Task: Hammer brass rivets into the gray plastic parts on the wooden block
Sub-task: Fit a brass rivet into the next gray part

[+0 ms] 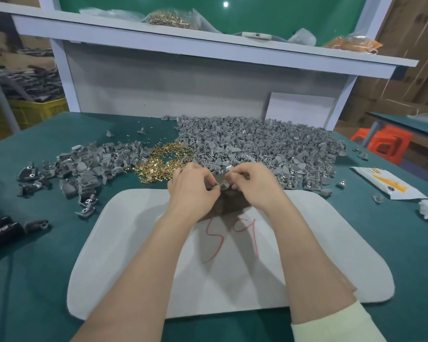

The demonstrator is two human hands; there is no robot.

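A dark wooden block [232, 202] stands on a white mat [139, 243] marked with red writing. On top of the block lies a gray plastic part [221, 184]. My left hand [192, 187] and my right hand [253, 185] meet over it, fingers curled, pinching the part from both sides. A small brass rivet seems to sit between the fingertips, though it is blurred. A loose heap of brass rivets [163, 161] lies just beyond my left hand. A large pile of gray plastic parts [269, 146] spreads behind my right hand.
A smaller scatter of gray parts [84, 166] lies at the left. A hammer's black handle [8, 228] rests at the left table edge. White and orange packets [391, 183] lie at the right. A shelf [208, 45] overhead holds a bag of rivets [171, 19].
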